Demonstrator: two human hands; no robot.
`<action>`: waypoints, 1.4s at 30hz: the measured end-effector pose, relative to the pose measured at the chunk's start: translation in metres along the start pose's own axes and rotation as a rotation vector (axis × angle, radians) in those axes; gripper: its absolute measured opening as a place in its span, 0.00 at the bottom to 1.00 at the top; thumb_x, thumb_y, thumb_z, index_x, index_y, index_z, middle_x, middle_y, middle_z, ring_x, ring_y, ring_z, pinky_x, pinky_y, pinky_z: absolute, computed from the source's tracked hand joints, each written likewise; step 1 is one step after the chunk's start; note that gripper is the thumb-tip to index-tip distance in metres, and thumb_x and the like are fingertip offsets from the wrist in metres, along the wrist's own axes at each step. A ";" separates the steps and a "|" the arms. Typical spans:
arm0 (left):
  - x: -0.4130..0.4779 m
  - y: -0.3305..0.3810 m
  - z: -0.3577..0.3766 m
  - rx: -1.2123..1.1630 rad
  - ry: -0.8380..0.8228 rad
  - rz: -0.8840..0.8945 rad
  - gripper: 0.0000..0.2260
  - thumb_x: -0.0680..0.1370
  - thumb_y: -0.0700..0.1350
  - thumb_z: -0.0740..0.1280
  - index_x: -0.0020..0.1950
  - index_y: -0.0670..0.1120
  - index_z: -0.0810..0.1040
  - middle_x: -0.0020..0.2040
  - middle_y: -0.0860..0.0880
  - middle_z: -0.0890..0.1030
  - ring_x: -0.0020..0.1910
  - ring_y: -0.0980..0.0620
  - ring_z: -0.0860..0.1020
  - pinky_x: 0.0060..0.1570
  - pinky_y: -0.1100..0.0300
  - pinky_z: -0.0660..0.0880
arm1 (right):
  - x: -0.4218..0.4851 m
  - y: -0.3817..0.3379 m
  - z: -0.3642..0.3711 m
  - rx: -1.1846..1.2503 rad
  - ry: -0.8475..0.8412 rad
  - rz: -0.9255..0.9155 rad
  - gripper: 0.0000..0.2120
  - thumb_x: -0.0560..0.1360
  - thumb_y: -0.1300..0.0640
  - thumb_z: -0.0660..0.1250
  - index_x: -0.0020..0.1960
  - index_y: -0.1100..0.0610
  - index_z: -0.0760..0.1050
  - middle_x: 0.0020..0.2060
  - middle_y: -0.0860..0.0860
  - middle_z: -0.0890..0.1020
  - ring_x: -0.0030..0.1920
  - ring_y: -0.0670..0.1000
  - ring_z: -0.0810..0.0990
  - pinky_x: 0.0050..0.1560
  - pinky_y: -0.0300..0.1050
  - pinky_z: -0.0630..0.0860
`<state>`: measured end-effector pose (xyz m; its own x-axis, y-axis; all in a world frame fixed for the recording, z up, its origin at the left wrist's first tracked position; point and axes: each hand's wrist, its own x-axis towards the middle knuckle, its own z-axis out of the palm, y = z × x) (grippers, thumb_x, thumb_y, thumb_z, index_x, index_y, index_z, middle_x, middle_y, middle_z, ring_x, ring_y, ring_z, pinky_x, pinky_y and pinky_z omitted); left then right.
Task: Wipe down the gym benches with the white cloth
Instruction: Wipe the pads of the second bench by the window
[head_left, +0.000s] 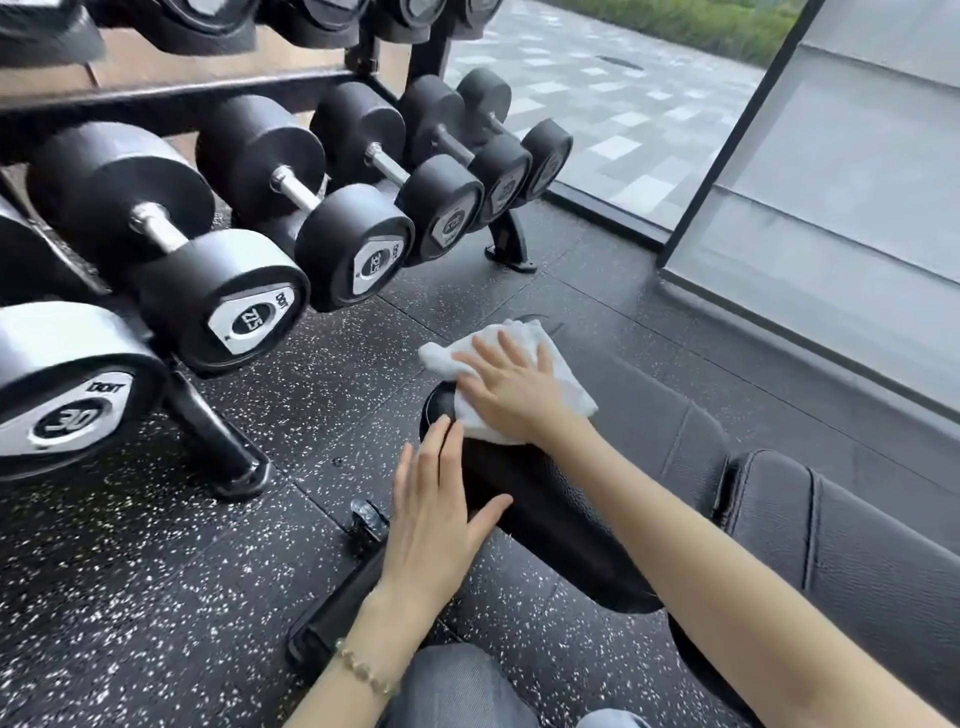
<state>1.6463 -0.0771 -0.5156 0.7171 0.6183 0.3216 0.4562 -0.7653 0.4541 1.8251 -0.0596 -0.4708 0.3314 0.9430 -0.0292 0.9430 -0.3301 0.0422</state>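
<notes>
A black padded gym bench (649, 441) runs from the lower right toward the middle of the view. The white cloth (561, 374) lies spread on the bench's far end. My right hand (511, 389) presses flat on the cloth with straight, spread fingers. My left hand (436, 509) rests open against the near left side of the bench pad, fingers straight, thumb out toward the pad. It wears a bead bracelet at the wrist.
A dumbbell rack (218, 431) with several black dumbbells (223, 291) stands at the left, its foot close to the bench. A bench wheel (366, 519) and base bar (337, 608) sit by my left hand. Speckled rubber floor (130, 597) surrounds them; a grey wall panel (831, 208) is at right.
</notes>
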 end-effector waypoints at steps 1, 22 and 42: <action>-0.002 0.000 0.001 -0.017 0.017 -0.010 0.36 0.76 0.63 0.58 0.74 0.39 0.57 0.73 0.43 0.62 0.72 0.46 0.62 0.72 0.48 0.52 | -0.014 -0.004 0.002 -0.015 0.027 -0.035 0.32 0.74 0.39 0.31 0.73 0.40 0.58 0.72 0.46 0.58 0.75 0.55 0.46 0.69 0.68 0.45; 0.005 -0.010 -0.004 0.122 -0.077 0.000 0.38 0.77 0.68 0.45 0.75 0.41 0.58 0.74 0.44 0.63 0.72 0.48 0.63 0.72 0.50 0.43 | -0.111 0.130 0.004 -0.091 -0.090 0.316 0.34 0.73 0.40 0.28 0.77 0.42 0.48 0.78 0.49 0.46 0.77 0.56 0.45 0.71 0.62 0.55; -0.007 -0.033 -0.014 -0.008 -0.046 -0.060 0.32 0.77 0.55 0.49 0.77 0.43 0.49 0.77 0.48 0.50 0.75 0.56 0.46 0.72 0.58 0.37 | -0.014 -0.020 -0.009 0.080 -0.038 -0.012 0.27 0.78 0.36 0.39 0.75 0.40 0.57 0.76 0.48 0.54 0.76 0.54 0.46 0.70 0.70 0.44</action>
<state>1.6188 -0.0537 -0.5212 0.7123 0.6540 0.2548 0.4950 -0.7254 0.4783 1.8012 -0.0656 -0.4620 0.3197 0.9451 -0.0676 0.9457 -0.3227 -0.0386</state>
